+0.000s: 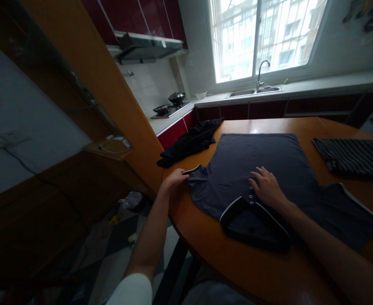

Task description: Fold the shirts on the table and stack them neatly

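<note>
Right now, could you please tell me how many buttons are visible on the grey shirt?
3: one button beside the right hand, a second nearer the collar, and a third at its opening. The hand may hide others.

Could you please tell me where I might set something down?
The table is bare between the collar and its near edge, and narrowly between the shirt and striped cloth. Dark clothes and the left hand crowd its left side.

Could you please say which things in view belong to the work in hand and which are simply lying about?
In hand:
grey shirt, spread on the table
left hand, gripping one sleeve
right hand, open over the shirt

Seemingly lying about:
dark clothes heap, though perhaps related
striped cloth, likewise
lidded pan on the stove
</note>
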Tool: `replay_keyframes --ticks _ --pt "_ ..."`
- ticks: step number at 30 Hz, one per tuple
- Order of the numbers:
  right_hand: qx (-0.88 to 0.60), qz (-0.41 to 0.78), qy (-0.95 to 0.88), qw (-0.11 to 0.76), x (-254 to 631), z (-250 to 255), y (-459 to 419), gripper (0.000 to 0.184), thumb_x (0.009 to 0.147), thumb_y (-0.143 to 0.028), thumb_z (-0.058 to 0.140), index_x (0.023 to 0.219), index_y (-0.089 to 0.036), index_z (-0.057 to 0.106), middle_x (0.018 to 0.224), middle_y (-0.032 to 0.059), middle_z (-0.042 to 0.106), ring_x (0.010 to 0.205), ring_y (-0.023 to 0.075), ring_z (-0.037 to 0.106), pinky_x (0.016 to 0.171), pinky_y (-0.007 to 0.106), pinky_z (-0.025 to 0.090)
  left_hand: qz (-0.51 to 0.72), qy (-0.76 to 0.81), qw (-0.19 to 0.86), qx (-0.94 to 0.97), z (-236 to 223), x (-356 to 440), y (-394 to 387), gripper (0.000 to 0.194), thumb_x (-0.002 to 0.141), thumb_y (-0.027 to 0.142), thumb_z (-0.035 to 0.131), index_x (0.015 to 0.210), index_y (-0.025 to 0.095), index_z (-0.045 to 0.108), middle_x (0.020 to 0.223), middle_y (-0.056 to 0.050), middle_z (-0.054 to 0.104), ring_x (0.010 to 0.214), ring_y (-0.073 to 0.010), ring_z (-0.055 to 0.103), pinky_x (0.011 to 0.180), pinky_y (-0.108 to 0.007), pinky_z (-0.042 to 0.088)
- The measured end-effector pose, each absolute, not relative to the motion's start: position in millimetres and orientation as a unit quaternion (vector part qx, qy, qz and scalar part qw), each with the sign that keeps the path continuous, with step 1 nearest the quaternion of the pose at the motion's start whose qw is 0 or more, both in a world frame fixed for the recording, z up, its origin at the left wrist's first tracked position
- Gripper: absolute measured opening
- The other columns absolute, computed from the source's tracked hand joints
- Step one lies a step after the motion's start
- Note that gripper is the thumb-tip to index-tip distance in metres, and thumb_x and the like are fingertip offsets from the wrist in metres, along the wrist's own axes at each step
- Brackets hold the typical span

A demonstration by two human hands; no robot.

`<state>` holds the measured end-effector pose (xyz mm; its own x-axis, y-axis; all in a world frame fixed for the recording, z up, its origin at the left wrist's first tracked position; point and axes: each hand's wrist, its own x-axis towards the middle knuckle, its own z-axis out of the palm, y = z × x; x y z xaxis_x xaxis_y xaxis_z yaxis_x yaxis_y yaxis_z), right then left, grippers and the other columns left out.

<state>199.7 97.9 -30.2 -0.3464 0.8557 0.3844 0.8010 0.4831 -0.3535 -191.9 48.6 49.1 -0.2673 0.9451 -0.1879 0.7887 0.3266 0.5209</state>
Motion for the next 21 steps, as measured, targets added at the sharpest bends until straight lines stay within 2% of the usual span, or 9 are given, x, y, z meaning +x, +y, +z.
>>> replay_keyframes --ticks 3,6,8,10,12,16,21 --pt "-0.474 0.068 -0.817 0.322 196 -26 96 0.041 0.099 -0.036 0.041 0.119 -0.015 0.07 0.141 0.0181 0.059 0.14 0.0349 0.045 0.114 0.059 0.035 0.222 0.731 0.217 0.608 69 -169 56 0.017 0.08 0.033 0.061 0.073 0.018 0.061 0.068 0.002 0.06 0.06 -0.0125 0.053 0.055 -0.022 0.039" --pt "-0.426 0.093 -0.817 0.377 189 -18 90 0.036 0.098 -0.034 0.044 0.112 -0.017 0.073 0.132 0.0159 0.065 0.135 0.0322 0.051 0.115 0.057 0.037 0.233 0.656 0.179 0.695 84 -135 67 0.024 0.082 0.04 0.063 0.076 0.017 0.064 0.071 0.0 0.061 0.064 -0.0138 0.054 0.057 -0.024 0.04" --pt "-0.392 0.113 -0.825 0.392 184 -12 82 0.032 0.098 -0.032 0.046 0.11 -0.018 0.073 0.127 0.0146 0.068 0.131 0.0304 0.054 0.113 0.054 0.04 0.21 0.598 0.214 0.743 88 -116 78 0.031 0.083 0.048 0.066 0.084 0.017 0.069 0.079 -0.001 0.067 0.07 -0.0149 0.059 0.062 -0.024 0.043" --pt "-0.367 0.134 -0.834 0.389 178 -8 72 0.03 0.098 -0.029 0.048 0.112 -0.019 0.073 0.125 0.0134 0.069 0.128 0.0293 0.058 0.112 0.053 0.042 0.2 0.554 0.263 0.764 86 -107 94 0.038 0.085 0.053 0.065 0.096 0.017 0.072 0.089 -0.003 0.071 0.076 -0.0157 0.062 0.068 -0.024 0.047" --pt "-0.345 0.155 -0.846 0.375 173 -4 62 0.03 0.098 -0.027 0.048 0.113 -0.02 0.072 0.123 0.0124 0.07 0.124 0.0281 0.06 0.111 0.051 0.044 0.212 0.551 0.271 0.76 79 -109 112 0.039 0.089 0.052 0.062 0.102 0.016 0.073 0.095 -0.005 0.073 0.08 -0.0161 0.064 0.073 -0.025 0.048" --pt "-0.325 0.178 -0.862 0.346 167 -1 50 0.028 0.098 -0.024 0.049 0.115 -0.019 0.072 0.122 0.0116 0.07 0.119 0.0263 0.061 0.108 0.048 0.046 0.235 0.584 0.215 0.746 53 -135 142 0.033 0.088 0.041 0.064 0.102 0.013 0.074 0.1 -0.008 0.073 0.085 -0.0176 0.064 0.08 -0.028 0.05" --pt "-0.322 0.184 -0.876 0.31 165 0 45 0.029 0.099 -0.023 0.048 0.116 -0.021 0.072 0.122 0.0105 0.069 0.118 0.0254 0.062 0.108 0.047 0.047 0.208 0.557 0.2 0.779 22 -160 150 0.03 0.09 0.04 0.062 0.1 0.016 0.077 0.102 -0.008 0.067 0.095 -0.0194 0.062 0.091 -0.03 0.049"
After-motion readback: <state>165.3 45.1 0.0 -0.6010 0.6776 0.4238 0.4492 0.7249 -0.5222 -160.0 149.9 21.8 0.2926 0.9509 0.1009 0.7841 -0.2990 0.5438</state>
